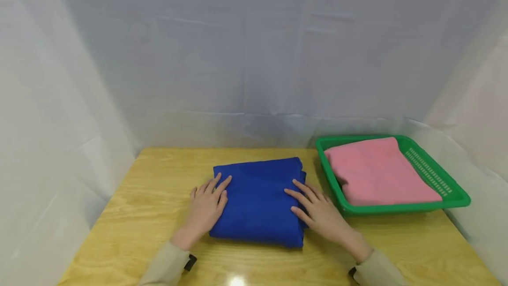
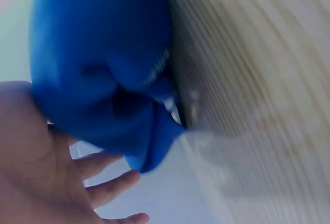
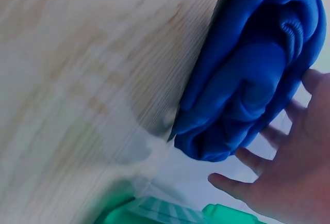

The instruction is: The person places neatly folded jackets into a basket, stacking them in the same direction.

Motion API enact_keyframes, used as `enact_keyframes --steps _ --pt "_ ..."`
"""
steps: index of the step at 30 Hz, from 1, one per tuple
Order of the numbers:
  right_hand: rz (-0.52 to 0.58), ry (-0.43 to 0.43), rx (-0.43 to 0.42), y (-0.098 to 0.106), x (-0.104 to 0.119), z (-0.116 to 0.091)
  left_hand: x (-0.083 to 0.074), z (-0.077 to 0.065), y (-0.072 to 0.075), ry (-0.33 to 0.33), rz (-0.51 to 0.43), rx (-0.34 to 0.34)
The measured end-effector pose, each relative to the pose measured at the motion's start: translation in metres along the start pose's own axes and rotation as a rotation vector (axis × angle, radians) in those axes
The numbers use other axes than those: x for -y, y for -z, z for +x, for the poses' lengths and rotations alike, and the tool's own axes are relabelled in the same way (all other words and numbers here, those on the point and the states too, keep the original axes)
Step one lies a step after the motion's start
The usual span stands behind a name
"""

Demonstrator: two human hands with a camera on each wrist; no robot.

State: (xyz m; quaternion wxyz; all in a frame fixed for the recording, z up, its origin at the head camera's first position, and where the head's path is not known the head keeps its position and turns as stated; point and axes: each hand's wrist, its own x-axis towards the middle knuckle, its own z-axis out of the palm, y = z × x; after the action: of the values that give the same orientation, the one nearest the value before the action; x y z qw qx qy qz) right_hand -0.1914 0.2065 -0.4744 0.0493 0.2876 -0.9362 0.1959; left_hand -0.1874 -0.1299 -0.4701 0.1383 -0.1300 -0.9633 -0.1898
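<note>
A folded blue cloth garment [image 1: 258, 202] lies on the wooden table between both hands. My left hand [image 1: 206, 206] rests on its left edge, fingers spread and fairly straight. On the opposite edge, my right hand [image 1: 317, 211] touches the top with extended fingertips. Rolled layers of the blue garment [image 3: 252, 74] show at its side in the right wrist view, with the right hand [image 3: 289, 167] alongside. In the left wrist view the left hand [image 2: 41, 167] lies against the rounded fold of the blue garment [image 2: 103, 53], its fingers loose.
To the right, a green plastic basket [image 1: 401, 208] with slotted sides holds a folded pink cloth [image 1: 381, 173]. The wooden table [image 1: 158, 184] is bordered by white sheeting [image 1: 238, 56] at the back and both sides.
</note>
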Motion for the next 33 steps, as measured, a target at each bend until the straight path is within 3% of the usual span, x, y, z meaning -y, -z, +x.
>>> enact_keyframes --steps 4,8,12,15,21,27,33 --pt "0.074 -0.048 -0.048 0.0 0.004 0.001 0.011 -0.003 0.004 0.045 -0.036 0.02" --pt "0.203 -0.158 -0.105 -0.002 0.007 0.003 0.015 -0.005 0.004 0.115 -0.093 0.09" --pt "0.356 -0.284 -0.058 -0.006 0.008 0.007 0.016 -0.005 0.0 0.134 -0.146 0.155" --pt "0.464 -0.337 -0.024 -0.011 0.01 0.009 0.015 -0.007 -0.004 0.155 -0.231 0.182" --pt "0.589 -0.385 -0.061 -0.018 0.018 0.014 0.009 -0.008 -0.007 0.253 -0.454 0.259" --pt "0.623 -0.468 -0.104 -0.018 0.026 0.018 0.002 -0.006 -0.009 0.294 -0.496 0.239" --pt "0.677 -0.524 -0.163 -0.022 0.035 0.022 -0.005 -0.001 -0.012 0.264 -0.518 0.177"
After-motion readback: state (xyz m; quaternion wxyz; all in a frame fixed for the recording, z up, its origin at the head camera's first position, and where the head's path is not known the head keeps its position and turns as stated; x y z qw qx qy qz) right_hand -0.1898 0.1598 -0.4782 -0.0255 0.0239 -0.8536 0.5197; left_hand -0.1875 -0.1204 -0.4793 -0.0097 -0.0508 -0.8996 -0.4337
